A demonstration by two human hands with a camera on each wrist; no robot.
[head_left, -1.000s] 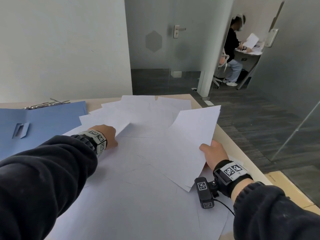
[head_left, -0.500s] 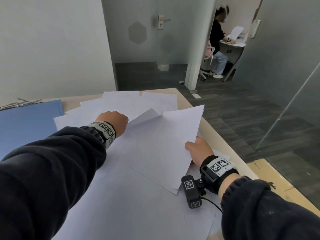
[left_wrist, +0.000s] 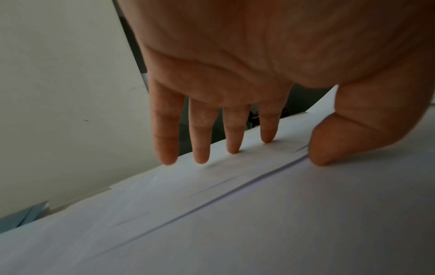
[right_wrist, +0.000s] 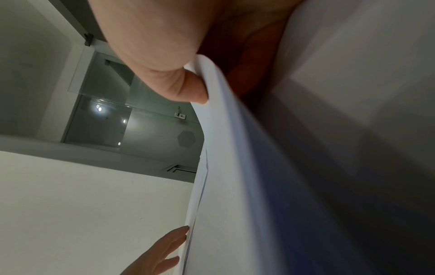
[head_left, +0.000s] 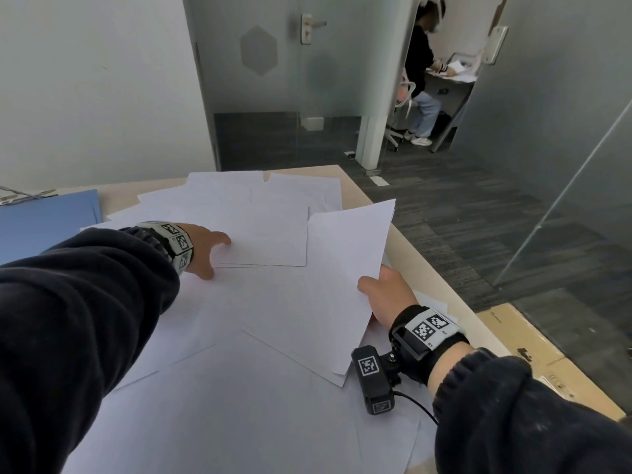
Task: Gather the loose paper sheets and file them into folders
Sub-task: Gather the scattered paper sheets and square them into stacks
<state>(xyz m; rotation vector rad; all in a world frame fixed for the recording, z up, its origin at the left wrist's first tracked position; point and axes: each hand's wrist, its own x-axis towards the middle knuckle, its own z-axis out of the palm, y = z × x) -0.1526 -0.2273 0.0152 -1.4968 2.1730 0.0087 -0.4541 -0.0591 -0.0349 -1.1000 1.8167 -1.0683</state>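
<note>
Blue folder (head_left: 48, 220) lies flat at the far left of the table (head_left: 403, 241), metal fastener prongs (head_left: 24, 196) at its back edge. Loose paper sheets (head_left: 239, 206) fan across most of the tabletop, overlapping at odd angles. Left hand (head_left: 205, 248) rests spread on them, fingers (left_wrist: 167, 130) straight, tips and thumb pressing on the paper, gripping nothing. Right hand (head_left: 383, 295) pinches a small gathered stack (head_left: 342, 275) at its right edge, thumb on top, far corner lifted and sagging. Sheets look light, limp, slick against each other; likely to slide or crease. Best taken by an edge or corner, several squared together.
</note>
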